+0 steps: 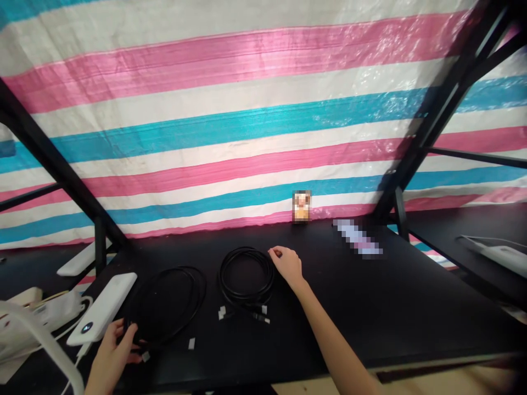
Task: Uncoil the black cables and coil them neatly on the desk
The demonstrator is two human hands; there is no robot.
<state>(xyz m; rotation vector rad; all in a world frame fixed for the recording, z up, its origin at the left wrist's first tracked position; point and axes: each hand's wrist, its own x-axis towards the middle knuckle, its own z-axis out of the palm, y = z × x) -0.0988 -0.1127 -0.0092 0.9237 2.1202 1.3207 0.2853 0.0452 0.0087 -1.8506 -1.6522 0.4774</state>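
Note:
A black cable [205,288] lies in a loose coil on the left of the black table. My left hand [113,350] is closed around its left side, with a pale end piece showing just below the fingers. Nearer the middle, a second black cable [269,278] rests in a tighter coil, its plugs pointing towards me. Beside the upper right of that coil, my right hand [288,266] is curled, thumb and finger pinched together. Whether anything is between them I cannot make out. A small pale piece [191,344] sits between the two coils, nearer the front edge.
A white power bank [102,310] with a cord stands left of my left hand. Further left are a white power strip [57,315] and a curved white tube [49,340]. A blurred small figure [302,207] and a flat item [357,237] are at the back. Black frame bars flank the table.

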